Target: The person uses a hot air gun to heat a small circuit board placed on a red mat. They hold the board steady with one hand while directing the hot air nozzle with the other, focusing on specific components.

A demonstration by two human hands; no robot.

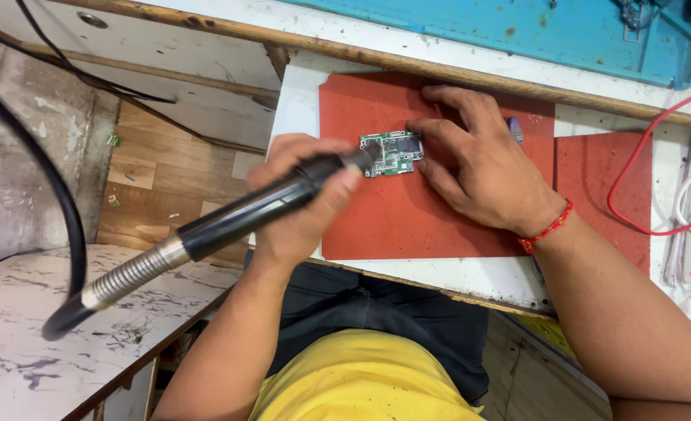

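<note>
One green circuit board (393,152) lies under the right hand's (482,168) fingertips. One black hot-air handpiece (228,222) sits in the left hand (302,199). Two red mats: one (408,210) beneath both hands, another (599,187) beyond the right wrist. One red wire (634,168) past that.

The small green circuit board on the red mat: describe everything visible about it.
The small green circuit board is a flat rectangle carrying dark chips and silvery shields. It lies flat on the red rubber mat. The right hand pins its right edge with fingertips; the left hand brings the black pen-shaped tool tip to its left end.
</note>
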